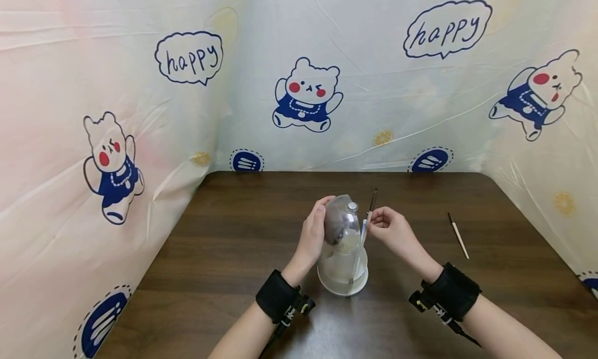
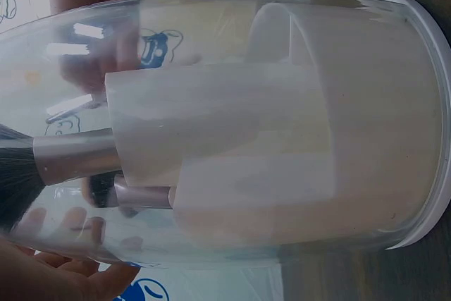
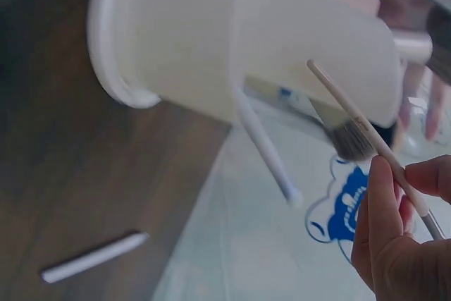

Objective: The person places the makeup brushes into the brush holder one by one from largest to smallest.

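A clear domed brush holder [image 1: 343, 255] with a white base stands upright on the table. My left hand [image 1: 314, 226] grips its upper part, fingers and thumb on opposite sides of the clear wall. Through that wall, the left wrist view shows pale inner cups [image 2: 232, 118], a large makeup brush [image 2: 74, 156] with dark bristles and a smaller brush [image 2: 144, 197]. On the holder's right side, my right hand [image 1: 392, 226] pinches a thin makeup brush [image 3: 352, 114] between thumb and fingers. Its bristle end points up, its pale handle end down beside the holder.
Another thin brush [image 1: 459, 239] with a white handle and dark tip lies on the brown table [image 1: 233, 255] to the right. A printed curtain [image 1: 364, 99] hangs around the table's back and sides.
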Demonstrator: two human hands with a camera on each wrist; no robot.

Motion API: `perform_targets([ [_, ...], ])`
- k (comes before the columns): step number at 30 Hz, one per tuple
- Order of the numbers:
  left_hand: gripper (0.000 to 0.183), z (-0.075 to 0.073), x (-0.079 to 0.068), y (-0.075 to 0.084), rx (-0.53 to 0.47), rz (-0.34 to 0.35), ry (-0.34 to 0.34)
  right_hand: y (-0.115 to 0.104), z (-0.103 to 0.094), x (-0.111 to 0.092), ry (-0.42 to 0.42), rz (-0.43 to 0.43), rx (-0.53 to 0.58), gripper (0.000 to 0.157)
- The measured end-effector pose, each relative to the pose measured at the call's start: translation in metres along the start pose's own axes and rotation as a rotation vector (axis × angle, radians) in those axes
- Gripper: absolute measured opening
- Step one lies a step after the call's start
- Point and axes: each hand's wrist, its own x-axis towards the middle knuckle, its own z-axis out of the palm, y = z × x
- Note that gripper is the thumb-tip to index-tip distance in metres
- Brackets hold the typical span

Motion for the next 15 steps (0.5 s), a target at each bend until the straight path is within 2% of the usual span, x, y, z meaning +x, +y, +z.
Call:
perform_targets([
  [9,0.052,-0.001,0.000,-0.001,-0.005,0.001,-0.006,0.024,0.017,-0.011,-0.051,0.041,0.012,0.018],
  [15,0.052,-0.001,0.000,-0.001,-0.004,0.003,-0.005,0.034,0.019,-0.013,-0.081,0.050,-0.003,0.017],
])
